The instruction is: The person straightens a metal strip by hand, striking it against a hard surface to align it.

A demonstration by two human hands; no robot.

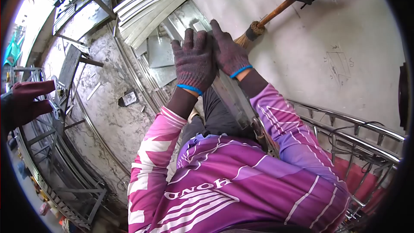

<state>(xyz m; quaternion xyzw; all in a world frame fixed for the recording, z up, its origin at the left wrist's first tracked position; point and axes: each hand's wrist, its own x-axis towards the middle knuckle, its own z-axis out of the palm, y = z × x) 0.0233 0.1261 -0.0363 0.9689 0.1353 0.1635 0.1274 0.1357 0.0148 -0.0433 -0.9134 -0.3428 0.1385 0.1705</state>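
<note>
My left hand [194, 62], in a dark knitted glove with a blue cuff, lies over a long grey metal piece [230, 97], fingers spread and palm down. Right beside it, my right hand [230, 54] wears a matching glove and rests at the same metal piece with its fingers stretched out. The two hands touch or nearly touch. The metal runs from beyond my fingers down toward my lap. Neither palm can be seen.
At the far left, another person's gloved hand [32, 99] is near a small metal clip. Pale metal strips [159, 4] lie ahead. A broom [254, 30] leans by the wall. Steel frames [69, 67] stand left, a chrome rack [362, 129] right.
</note>
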